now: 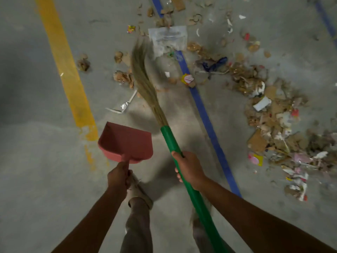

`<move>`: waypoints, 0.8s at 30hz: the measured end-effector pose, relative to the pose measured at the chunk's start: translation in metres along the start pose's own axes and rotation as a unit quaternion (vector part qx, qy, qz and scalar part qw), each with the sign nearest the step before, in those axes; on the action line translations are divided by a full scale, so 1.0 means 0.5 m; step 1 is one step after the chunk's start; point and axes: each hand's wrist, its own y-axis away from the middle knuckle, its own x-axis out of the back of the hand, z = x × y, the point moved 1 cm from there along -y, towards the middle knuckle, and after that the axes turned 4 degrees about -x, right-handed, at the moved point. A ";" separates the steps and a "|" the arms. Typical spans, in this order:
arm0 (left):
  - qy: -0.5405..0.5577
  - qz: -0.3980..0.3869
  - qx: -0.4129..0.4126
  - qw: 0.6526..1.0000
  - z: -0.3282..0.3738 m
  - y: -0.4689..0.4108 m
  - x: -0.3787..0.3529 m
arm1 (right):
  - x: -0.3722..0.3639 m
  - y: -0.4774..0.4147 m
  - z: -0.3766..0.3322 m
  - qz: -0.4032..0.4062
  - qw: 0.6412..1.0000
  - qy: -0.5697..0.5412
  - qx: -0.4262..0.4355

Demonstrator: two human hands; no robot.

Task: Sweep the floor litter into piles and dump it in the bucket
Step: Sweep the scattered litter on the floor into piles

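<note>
The right hand's fingers (178,175) curl round the green handle (168,141) of the broom, thumb laid along the top of the shaft, so the right hand (189,170) grips it firmly partway down. The left hand's fingers (125,172) close round the short handle of a pink dustpan (125,141), and the left hand (118,177) holds it above the floor with its open mouth pointing forward and away from the person. From the right hand the broom runs forward and to the left, its long straw bristles (144,79) blurred and reaching in among scattered scraps beside a clear plastic bag (167,38). The litter (269,121), mostly torn cardboard, paper and wrappers, lies in a loose band curving from the top of the view down the right side, well apart from the dustpan. A blue tape line (204,114) crosses the grey concrete floor (36,161) just right of the broom, and a broad yellow line (67,70) runs down the left. Below the hands, one shoe (138,190) and the trouser legs show.
</note>
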 end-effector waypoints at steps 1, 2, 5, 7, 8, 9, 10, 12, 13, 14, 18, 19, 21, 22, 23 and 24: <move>-0.005 0.002 -0.002 1.000 0.012 -0.021 0.025 | -0.031 -0.012 -0.010 -0.006 1.000 0.025 0.001; -0.010 0.006 -0.001 1.000 0.024 -0.041 0.050 | -0.061 -0.026 -0.019 -0.013 0.998 0.054 0.003; -0.016 0.025 0.009 1.000 0.054 -0.091 0.113 | -0.143 -0.073 -0.035 -0.039 0.987 0.156 -0.001; -0.021 0.036 0.009 0.999 0.068 -0.117 0.144 | -0.179 -0.102 -0.041 -0.056 0.978 0.201 -0.022; -0.020 0.037 0.009 0.999 0.072 -0.123 0.153 | -0.185 -0.114 -0.040 -0.058 0.977 0.199 -0.042; -0.016 0.035 0.011 0.999 0.075 -0.131 0.160 | -0.189 -0.128 -0.038 -0.053 0.980 0.181 -0.067; -0.013 0.032 0.015 0.999 0.077 -0.140 0.168 | -0.191 -0.143 -0.034 -0.042 0.983 0.151 -0.092; -0.011 0.026 0.022 0.999 0.084 -0.149 0.173 | -0.182 -0.169 -0.022 -0.003 0.990 0.074 -0.124; -0.012 0.021 0.024 0.999 0.089 -0.152 0.171 | -0.172 -0.180 -0.018 0.025 0.990 0.034 -0.134; -0.013 0.016 0.025 0.999 0.093 -0.153 0.168 | -0.159 -0.188 -0.016 0.056 0.988 0.001 -0.142; -0.010 -0.003 0.026 1.000 0.111 -0.153 0.141 | -0.094 -0.180 -0.037 0.175 0.971 -0.074 -0.147; -0.005 -0.008 0.026 1.000 0.117 -0.154 0.133 | -0.083 -0.167 -0.044 0.196 0.966 -0.094 -0.139; 0.003 -0.018 0.024 1.000 0.126 -0.153 0.118 | -0.070 -0.130 -0.056 0.222 0.961 -0.121 -0.115; 0.004 -0.023 0.023 0.999 0.130 -0.152 0.110 | -0.069 -0.113 -0.058 0.228 0.960 -0.126 -0.099; 0.004 -0.026 0.021 0.999 0.134 -0.150 0.102 | -0.071 -0.093 -0.060 0.230 0.962 -0.126 -0.081; 0.004 -0.027 0.020 0.999 0.137 -0.148 0.095 | -0.075 -0.077 -0.059 0.222 0.966 -0.118 -0.064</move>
